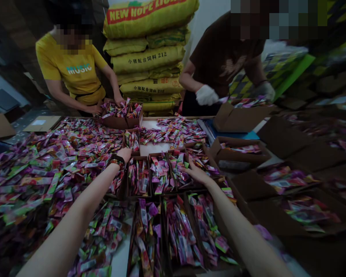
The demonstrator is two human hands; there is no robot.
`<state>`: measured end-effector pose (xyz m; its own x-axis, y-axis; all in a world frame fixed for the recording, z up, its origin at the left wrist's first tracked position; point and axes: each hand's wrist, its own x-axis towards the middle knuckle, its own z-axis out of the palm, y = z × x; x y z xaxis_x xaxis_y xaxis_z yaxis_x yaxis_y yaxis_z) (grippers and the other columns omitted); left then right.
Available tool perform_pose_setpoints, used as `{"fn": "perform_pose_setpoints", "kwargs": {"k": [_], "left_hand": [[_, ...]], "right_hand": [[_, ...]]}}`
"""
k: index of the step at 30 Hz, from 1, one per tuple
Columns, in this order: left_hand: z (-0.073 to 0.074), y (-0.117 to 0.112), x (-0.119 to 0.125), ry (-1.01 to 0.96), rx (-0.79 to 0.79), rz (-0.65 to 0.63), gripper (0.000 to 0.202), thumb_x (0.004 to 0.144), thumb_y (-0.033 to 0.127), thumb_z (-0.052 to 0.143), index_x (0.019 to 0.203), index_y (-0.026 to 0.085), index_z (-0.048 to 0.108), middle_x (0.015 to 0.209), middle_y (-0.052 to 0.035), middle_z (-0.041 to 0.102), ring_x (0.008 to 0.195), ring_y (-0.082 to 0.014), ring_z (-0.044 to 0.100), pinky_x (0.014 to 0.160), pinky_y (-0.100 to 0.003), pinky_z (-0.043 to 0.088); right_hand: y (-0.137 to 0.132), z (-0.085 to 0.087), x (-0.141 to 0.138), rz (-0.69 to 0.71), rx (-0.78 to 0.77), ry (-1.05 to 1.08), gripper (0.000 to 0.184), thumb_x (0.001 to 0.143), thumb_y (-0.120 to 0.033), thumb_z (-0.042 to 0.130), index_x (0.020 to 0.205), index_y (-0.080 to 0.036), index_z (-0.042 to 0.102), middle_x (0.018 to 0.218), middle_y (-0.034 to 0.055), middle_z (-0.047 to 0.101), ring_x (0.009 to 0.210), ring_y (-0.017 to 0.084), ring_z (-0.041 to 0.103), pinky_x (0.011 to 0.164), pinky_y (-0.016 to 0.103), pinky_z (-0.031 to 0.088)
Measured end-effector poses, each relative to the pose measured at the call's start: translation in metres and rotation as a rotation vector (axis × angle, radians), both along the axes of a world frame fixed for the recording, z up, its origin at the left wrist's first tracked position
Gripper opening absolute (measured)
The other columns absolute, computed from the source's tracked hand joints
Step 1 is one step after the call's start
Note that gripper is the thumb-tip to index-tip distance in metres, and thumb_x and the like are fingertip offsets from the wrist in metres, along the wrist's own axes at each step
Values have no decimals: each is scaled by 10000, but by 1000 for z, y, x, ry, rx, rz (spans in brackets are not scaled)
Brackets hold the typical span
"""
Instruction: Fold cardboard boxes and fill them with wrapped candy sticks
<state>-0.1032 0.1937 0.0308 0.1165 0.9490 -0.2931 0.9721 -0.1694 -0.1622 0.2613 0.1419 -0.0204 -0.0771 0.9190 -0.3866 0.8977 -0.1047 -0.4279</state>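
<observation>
My left hand (123,154) hangs over the cardboard divider between the large loose heap of shiny pink-and-green sachets (54,165) and a row of open brown boxes. A dark beaded bracelet circles its wrist, and the curled fingers are hidden. My right hand (197,173) reaches out with its fingers apart, touching the sachets in a packed box (179,171). Nothing shows in its grip. Below my forearms, more boxes (180,231) hold sachets standing on end.
Across the table, a person in a yellow T-shirt (72,65) handles a filled box, and a person in white gloves (209,95) works at another. Stacked yellow feed sacks (147,50) rise between them. Open cardboard boxes (294,181) crowd the right side.
</observation>
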Motion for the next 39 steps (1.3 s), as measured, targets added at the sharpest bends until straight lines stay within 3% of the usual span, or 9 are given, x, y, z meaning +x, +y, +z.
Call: {"fn": "perform_pose_setpoints", "kwargs": {"k": [4, 8, 12, 14, 16, 21, 25, 33, 39], "left_hand": [[9, -9, -25, 50, -24, -35, 364, 908, 103, 384, 1181, 141, 621, 1036, -151, 707, 996, -235, 681, 867, -303, 517], [15, -9, -32, 89, -48, -65, 396, 890, 70, 392, 1218, 128, 606, 1059, -162, 702, 1027, -236, 673, 900, -310, 507], [13, -7, -21, 104, -72, -105, 385, 911, 89, 362, 1195, 126, 620, 1041, -171, 701, 1017, -253, 675, 880, -328, 517], [10, -9, -15, 107, -60, -103, 391, 921, 97, 336, 1191, 123, 618, 1035, -178, 699, 1011, -264, 675, 865, -339, 524], [7, -10, -12, 108, -42, -88, 396, 921, 96, 324, 1195, 124, 608, 1030, -179, 700, 1003, -267, 676, 858, -349, 527], [3, -10, -22, 94, -20, -51, 387, 914, 93, 330, 1194, 125, 594, 1022, -177, 704, 983, -247, 680, 841, -322, 529], [4, -11, -40, 63, -16, -60, 400, 918, 99, 339, 1236, 137, 577, 1045, -168, 704, 995, -224, 677, 870, -300, 515], [1, -8, -64, 33, -34, -72, 433, 887, 72, 389, 1270, 163, 569, 1058, -149, 707, 991, -217, 681, 883, -285, 509], [12, 3, -80, 18, -62, -63, 480, 897, 65, 383, 1343, 174, 526, 1111, -143, 691, 1012, -204, 673, 874, -258, 509]], "right_hand": [[0, 0, -5, -26, -94, -54, 1261, 726, -735, 598, 1538, -106, -133, 1497, 335, 304, 1336, 387, 437, 989, 440, 389], [-6, 11, -10, -33, -100, -95, 1203, 746, -728, 574, 1547, -155, -116, 1542, 301, 230, 1373, 401, 368, 1000, 491, 366], [-26, 46, -44, -101, 177, -315, 759, 864, -545, 542, 1486, -154, 352, 1434, 254, 421, 1309, 410, 390, 988, 548, 335], [-39, 62, -78, -26, 344, -296, 513, 911, -462, 488, 1308, -145, 564, 1318, 229, 527, 1236, 364, 442, 982, 510, 347], [-49, 67, -118, 98, 410, -199, 465, 906, -481, 484, 1209, -160, 628, 1294, 207, 550, 1218, 347, 445, 991, 508, 346], [-51, 34, -176, 99, 229, -152, 387, 898, -359, 483, 1178, -177, 678, 1509, 178, 378, 1370, 456, 283, 1045, 720, 120], [-44, 12, -168, 60, 162, -154, 419, 935, -294, 384, 1164, -150, 704, 1489, 187, 417, 1344, 487, 340, 1052, 742, 51], [-39, 12, -158, 1, 152, -200, 450, 959, -306, 340, 1174, -140, 698, 1445, 212, 464, 1325, 486, 369, 1022, 780, 38], [-39, -1, -158, -22, 155, -224, 458, 965, -287, 318, 1181, -137, 692, 1413, 223, 485, 1318, 467, 372, 1009, 785, 69]]}}
